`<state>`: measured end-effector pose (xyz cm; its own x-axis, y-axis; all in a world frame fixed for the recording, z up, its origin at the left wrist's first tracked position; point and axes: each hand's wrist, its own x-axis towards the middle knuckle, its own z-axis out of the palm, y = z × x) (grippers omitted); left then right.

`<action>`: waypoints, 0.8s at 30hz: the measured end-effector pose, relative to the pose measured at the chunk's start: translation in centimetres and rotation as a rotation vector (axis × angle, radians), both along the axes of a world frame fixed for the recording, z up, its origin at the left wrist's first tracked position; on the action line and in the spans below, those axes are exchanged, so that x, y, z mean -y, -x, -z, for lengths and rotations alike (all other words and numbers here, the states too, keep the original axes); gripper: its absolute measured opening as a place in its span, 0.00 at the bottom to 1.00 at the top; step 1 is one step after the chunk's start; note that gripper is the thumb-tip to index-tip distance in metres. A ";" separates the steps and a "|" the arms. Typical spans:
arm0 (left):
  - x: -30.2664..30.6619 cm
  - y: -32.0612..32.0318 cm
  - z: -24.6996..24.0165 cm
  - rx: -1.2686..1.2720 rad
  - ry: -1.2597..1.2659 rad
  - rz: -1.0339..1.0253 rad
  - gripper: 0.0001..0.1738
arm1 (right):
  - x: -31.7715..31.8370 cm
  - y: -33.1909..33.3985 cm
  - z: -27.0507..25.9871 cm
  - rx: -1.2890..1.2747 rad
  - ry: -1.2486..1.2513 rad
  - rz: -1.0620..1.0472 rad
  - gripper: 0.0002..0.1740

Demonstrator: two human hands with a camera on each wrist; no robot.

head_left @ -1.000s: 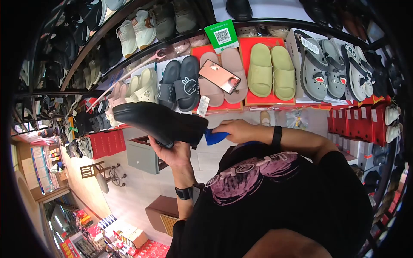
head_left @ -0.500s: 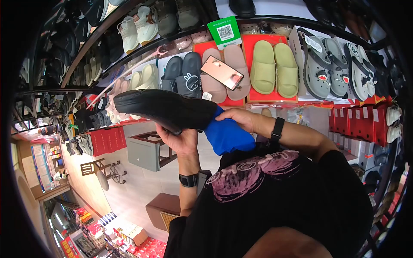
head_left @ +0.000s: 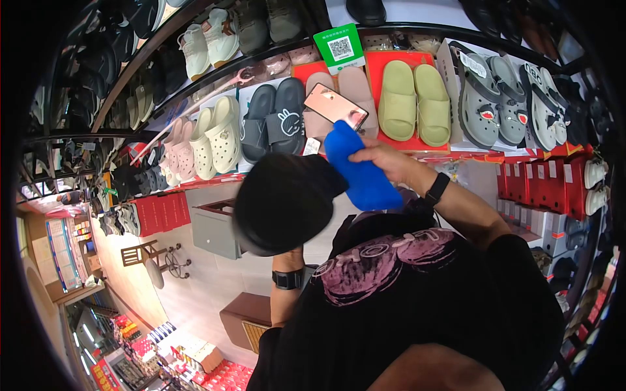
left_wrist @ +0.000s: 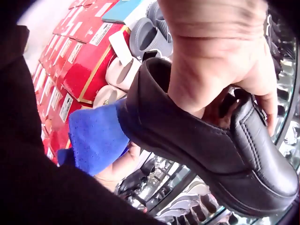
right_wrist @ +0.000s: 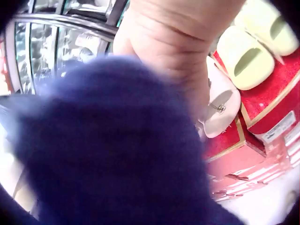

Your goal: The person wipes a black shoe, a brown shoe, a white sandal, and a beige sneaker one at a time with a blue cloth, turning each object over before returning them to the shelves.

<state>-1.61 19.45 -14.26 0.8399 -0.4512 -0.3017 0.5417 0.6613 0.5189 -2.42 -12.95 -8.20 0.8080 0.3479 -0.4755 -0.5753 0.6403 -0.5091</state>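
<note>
My left hand (left_wrist: 220, 65) grips a black leather slip-on shoe (left_wrist: 187, 117), its fingers reaching into the foot opening. In the head view the same shoe (head_left: 280, 205) is blurred and hides most of that hand. A blue cloth (head_left: 358, 169) is pinched in my right hand (head_left: 385, 159) and hangs down beside the shoe. Seen from the left wrist, the cloth (left_wrist: 98, 136) lies right at the heel. In the right wrist view the cloth (right_wrist: 117, 140) is blurred and covers much of the picture, below the right hand (right_wrist: 173, 42).
Beyond the hands runs a display row: pink slides with a phone (head_left: 334, 105) on them, green slides (head_left: 414, 104), dark rabbit slides (head_left: 274, 124), cream clogs (head_left: 215, 137) and grey clogs (head_left: 489, 104). A green QR sign (head_left: 339, 49) stands behind. A grey cabinet (head_left: 225, 228) is below left.
The shoe has swung from lying lengthwise to a foreshortened, turned pose, lower in view. My right hand has lifted the blue cloth up and to the right, and more of the cloth shows.
</note>
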 end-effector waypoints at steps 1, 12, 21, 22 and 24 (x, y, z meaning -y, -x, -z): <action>1.5 0.3 -1.3 0.041 0.230 0.057 0.34 | -0.7 0.2 0.6 0.077 0.087 -0.014 0.25; 9.0 -1.1 -11.9 0.137 -0.295 0.227 0.30 | 0.7 2.6 -5.7 0.362 0.225 -0.002 0.32; 14.0 -5.3 -14.3 0.413 -0.782 0.307 0.29 | 10.8 9.4 -8.1 0.266 -0.009 0.264 0.33; 15.2 -5.9 -15.1 0.422 -0.771 0.301 0.29 | 11.4 10.0 -8.2 0.254 0.024 0.307 0.33; 17.9 -7.4 -16.6 0.647 -0.867 0.392 0.26 | 12.2 10.8 -8.6 0.263 0.051 0.314 0.31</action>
<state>5.81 1.56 2.38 0.7987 -0.5669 -0.2018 0.0972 -0.2093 0.9730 -13.25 -25.13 0.43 0.9674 0.0466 -0.2489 -0.2021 0.7341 -0.6483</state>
